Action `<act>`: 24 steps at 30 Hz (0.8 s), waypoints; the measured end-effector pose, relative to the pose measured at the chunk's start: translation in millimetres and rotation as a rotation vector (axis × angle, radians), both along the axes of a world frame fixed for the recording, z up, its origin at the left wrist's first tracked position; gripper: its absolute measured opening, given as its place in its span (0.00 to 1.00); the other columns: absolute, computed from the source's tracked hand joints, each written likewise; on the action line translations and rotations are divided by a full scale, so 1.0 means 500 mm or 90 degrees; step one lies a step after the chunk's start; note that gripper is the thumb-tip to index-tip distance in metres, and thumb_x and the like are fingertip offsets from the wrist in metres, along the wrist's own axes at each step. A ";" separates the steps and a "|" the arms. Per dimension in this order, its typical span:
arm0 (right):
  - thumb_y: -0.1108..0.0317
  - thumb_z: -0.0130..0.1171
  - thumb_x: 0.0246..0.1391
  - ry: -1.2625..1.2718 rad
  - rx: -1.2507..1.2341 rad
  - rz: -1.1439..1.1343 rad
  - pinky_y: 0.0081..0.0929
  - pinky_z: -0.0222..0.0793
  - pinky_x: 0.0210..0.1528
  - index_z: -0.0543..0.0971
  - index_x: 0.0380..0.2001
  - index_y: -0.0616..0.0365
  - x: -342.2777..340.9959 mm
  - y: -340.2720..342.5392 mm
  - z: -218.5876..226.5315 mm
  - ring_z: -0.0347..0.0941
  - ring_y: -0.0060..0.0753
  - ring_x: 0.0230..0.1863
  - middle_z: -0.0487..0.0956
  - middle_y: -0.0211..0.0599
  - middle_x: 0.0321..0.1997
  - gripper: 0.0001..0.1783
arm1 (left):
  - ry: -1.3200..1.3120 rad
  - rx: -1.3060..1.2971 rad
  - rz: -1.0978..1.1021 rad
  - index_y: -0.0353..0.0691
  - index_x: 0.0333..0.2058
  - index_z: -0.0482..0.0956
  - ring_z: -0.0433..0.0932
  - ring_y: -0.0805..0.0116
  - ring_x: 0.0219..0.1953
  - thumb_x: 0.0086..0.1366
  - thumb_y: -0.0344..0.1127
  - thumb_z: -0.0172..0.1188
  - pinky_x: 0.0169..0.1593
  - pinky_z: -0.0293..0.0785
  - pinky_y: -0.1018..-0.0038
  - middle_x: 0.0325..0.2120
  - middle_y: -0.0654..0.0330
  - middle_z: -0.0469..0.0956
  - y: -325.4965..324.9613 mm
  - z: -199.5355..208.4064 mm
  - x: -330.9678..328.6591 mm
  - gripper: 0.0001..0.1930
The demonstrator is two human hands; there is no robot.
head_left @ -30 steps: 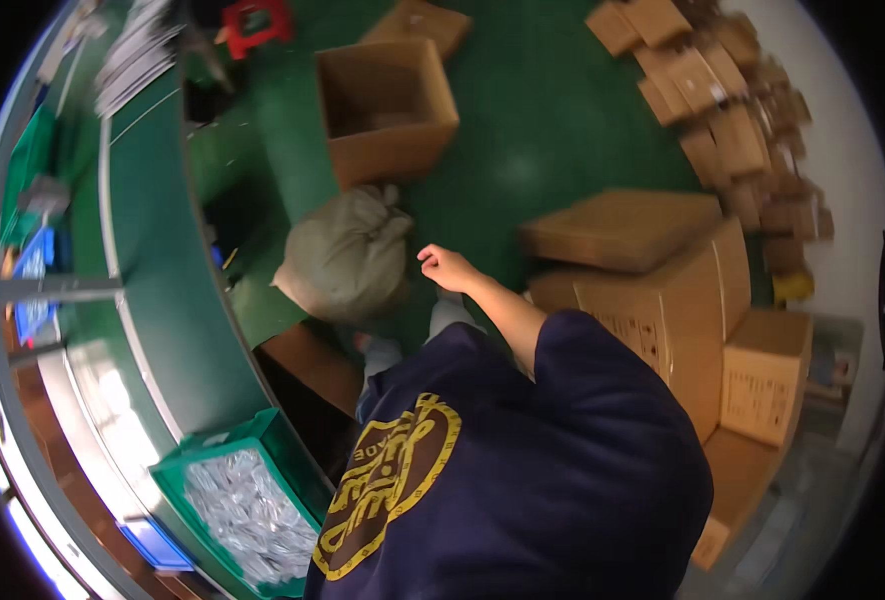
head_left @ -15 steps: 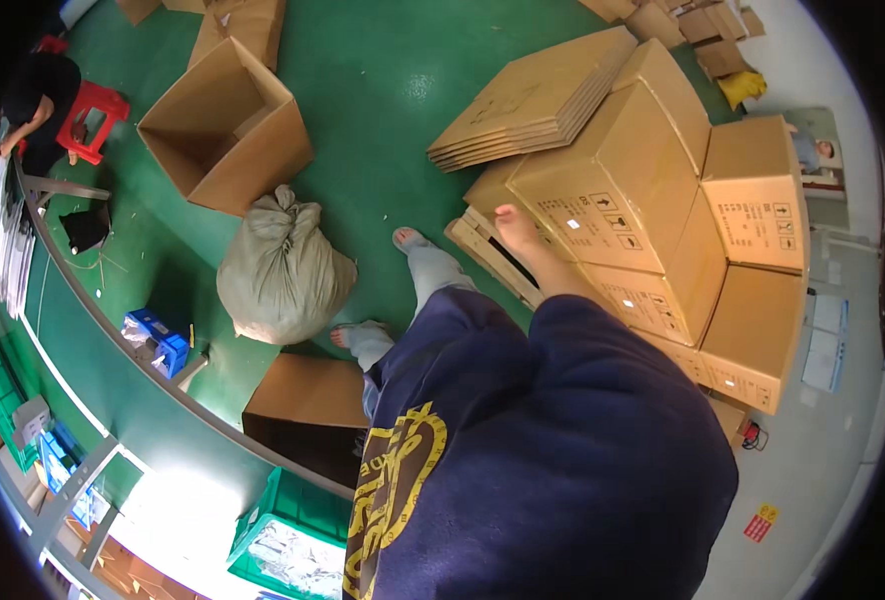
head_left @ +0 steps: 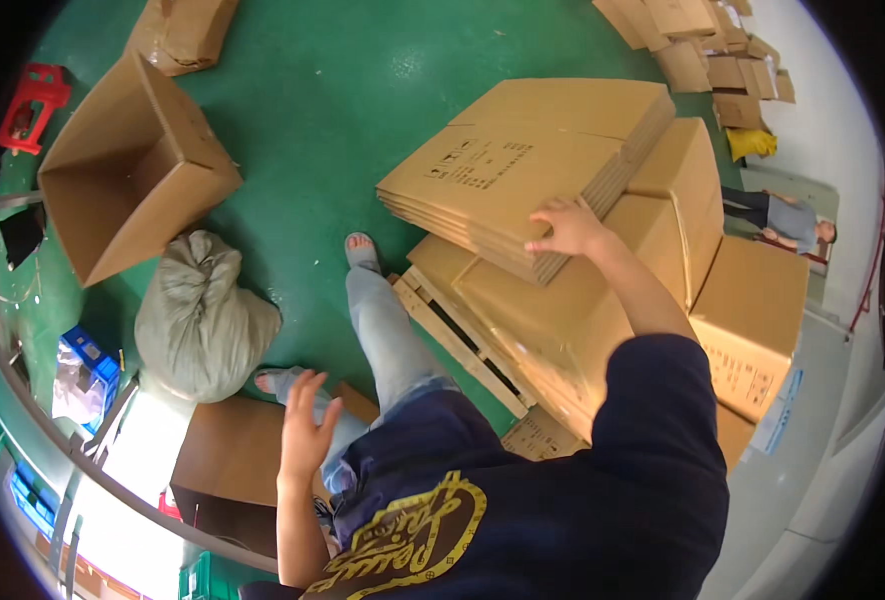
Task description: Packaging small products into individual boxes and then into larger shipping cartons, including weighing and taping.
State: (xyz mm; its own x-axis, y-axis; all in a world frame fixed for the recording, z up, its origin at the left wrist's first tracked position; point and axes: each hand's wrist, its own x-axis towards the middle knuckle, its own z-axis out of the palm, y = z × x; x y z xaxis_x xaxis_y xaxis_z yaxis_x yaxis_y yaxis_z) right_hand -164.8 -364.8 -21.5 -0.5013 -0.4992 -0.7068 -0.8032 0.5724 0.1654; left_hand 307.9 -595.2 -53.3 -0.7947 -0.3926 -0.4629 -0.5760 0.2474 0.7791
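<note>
A stack of flattened cardboard boxes point(head_left: 523, 135) lies on top of the sealed cartons point(head_left: 573, 335) to my right. My right hand point(head_left: 570, 226) is at the near corner of that stack, its thumb and fingers spread apart over the top sheet's edge. I cannot tell if it presses on the cardboard. My left hand point(head_left: 306, 430) hangs in front of my body with its fingers apart and nothing in it. Nearest to it are my trouser leg and a brown carton point(head_left: 228, 450) on the floor.
A tied grey-green sack point(head_left: 203, 325) stands left of my feet beside an open empty carton point(head_left: 143, 180). Under the cartons lies a wooden pallet point(head_left: 463, 340). A workbench edge point(head_left: 83, 450) curves along the left, with a blue bin point(head_left: 88, 375) below. A person point(head_left: 788, 222) stands far right.
My right hand has reached forward to the flattened boxes' corner. My left hand has come into view. The view has turned, and the sack and open carton now sit further left.
</note>
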 end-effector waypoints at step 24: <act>0.66 0.66 0.49 0.117 -0.470 -0.164 0.41 0.70 0.48 0.70 0.41 0.55 -0.074 0.064 -0.132 0.68 0.50 0.51 0.67 0.48 0.53 0.19 | 0.333 0.005 -0.238 0.40 0.64 0.63 0.65 0.52 0.64 0.44 0.18 0.57 0.66 0.64 0.63 0.62 0.49 0.66 0.106 -0.282 -0.808 0.42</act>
State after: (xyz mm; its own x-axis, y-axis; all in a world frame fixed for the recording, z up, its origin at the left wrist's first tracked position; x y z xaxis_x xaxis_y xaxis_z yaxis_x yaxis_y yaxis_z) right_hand -201.9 -332.7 -87.3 -0.7404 -0.6585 -0.1348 -0.6277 0.7491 -0.2118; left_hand -96.1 -542.2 -194.1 -0.9988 -0.0442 0.0215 0.0046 0.3511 0.9363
